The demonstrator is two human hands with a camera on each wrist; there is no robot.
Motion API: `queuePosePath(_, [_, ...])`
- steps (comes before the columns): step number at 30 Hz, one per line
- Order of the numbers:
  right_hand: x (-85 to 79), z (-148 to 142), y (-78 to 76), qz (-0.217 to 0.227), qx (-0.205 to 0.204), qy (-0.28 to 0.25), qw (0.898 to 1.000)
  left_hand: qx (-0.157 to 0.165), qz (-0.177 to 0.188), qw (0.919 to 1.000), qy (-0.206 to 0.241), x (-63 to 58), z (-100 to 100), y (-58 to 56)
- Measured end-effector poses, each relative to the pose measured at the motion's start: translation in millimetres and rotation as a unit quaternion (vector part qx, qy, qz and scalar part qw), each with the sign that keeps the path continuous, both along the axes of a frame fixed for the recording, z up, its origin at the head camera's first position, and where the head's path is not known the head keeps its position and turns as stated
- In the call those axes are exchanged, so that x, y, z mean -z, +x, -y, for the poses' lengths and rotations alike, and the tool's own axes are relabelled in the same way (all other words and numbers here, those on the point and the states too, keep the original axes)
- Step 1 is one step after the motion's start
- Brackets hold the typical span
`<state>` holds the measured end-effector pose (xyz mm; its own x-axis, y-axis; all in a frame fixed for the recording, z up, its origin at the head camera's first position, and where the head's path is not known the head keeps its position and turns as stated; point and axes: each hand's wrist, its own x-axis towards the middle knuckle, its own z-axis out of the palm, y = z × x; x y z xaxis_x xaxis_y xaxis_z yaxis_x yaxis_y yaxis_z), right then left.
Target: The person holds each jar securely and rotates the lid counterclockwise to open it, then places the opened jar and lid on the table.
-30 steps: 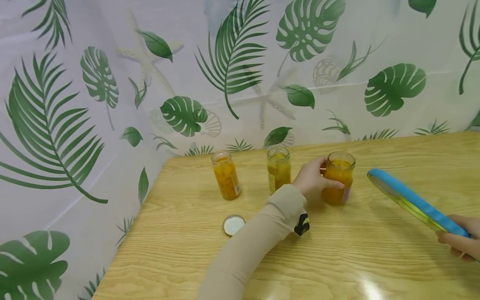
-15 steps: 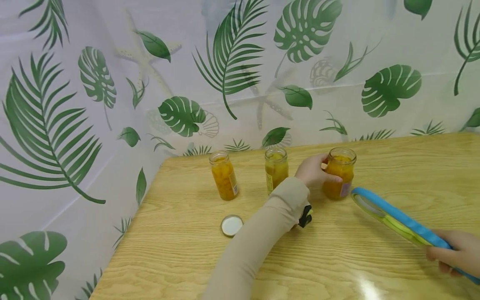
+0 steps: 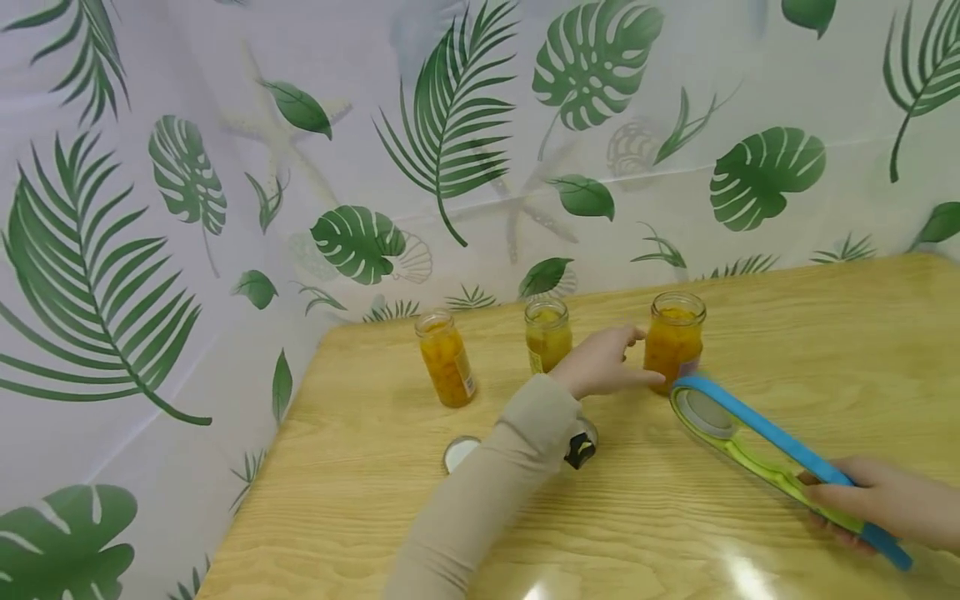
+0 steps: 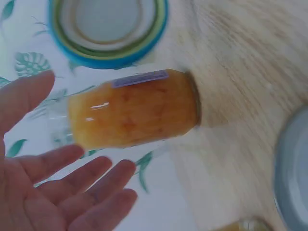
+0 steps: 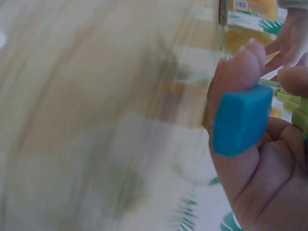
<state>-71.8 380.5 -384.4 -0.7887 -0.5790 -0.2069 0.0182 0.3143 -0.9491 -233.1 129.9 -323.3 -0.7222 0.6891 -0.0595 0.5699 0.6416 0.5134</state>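
A blue-and-green jar opener [image 3: 767, 427] slants up to the left above the table, its handles gripped by my right hand [image 3: 881, 498]. A grey lid [image 3: 707, 413] sits in its loop. The loop end overlaps the lower front of the right-hand glass jar [image 3: 672, 343], which stands upright without a lid and holds orange fruit pieces. Beside this jar my left hand [image 3: 606, 365] is spread, thumb and fingers apart, gripping nothing; the left wrist view shows the same hand [image 4: 72, 192] with its fingers near the jar's neck. Whether a fingertip touches the glass I cannot tell.
Two more lidless jars stand upright to the left: a yellowish one [image 3: 547, 337], partly behind my left hand, and an orange one [image 3: 446, 362]. One lid [image 3: 459, 452] lies partly behind my sleeve, another lid [image 3: 590, 432] by my wrist. The patterned cloth [image 3: 480, 192] hangs behind the table.
My left hand has let go of the right-hand jar and drawn back leftward. My right hand has brought the jar opener left and slightly down, towards that jar.
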Motion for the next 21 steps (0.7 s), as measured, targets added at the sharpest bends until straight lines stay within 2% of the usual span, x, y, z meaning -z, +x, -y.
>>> queuePosePath(3, [1.9,6.8,-2.5,0.054,-0.023,-0.068,0.996,0.042,-0.029,0.9982,-0.031,-5.8,23.1,12.5])
queuePosePath(5, [2.7,10.2,-2.4,0.096,-0.023,-0.09,0.991,0.062,-0.032,0.9968,-0.039,-7.3,37.2,19.9])
queuePosePath(11, [2.4,10.8,-1.0,0.164,-0.007,-0.094,0.982,0.107,-0.044,0.9911,-0.065,-5.5,64.5,34.6])
queuePosePath(14, [0.0,8.5,-1.6,0.192,0.013,-0.086,0.978,0.108,-0.059,0.9901,-0.067,-3.1,69.9,39.0])
queuePosePath(17, [-3.5,6.9,-2.9,0.214,0.024,-0.081,0.973,0.088,-0.066,0.9921,-0.06,-0.7,72.3,43.2])
queuePosePath(21, [-7.5,7.7,-3.7,0.216,0.026,-0.064,0.974,0.063,-0.071,0.9938,-0.058,1.0,73.6,47.5])
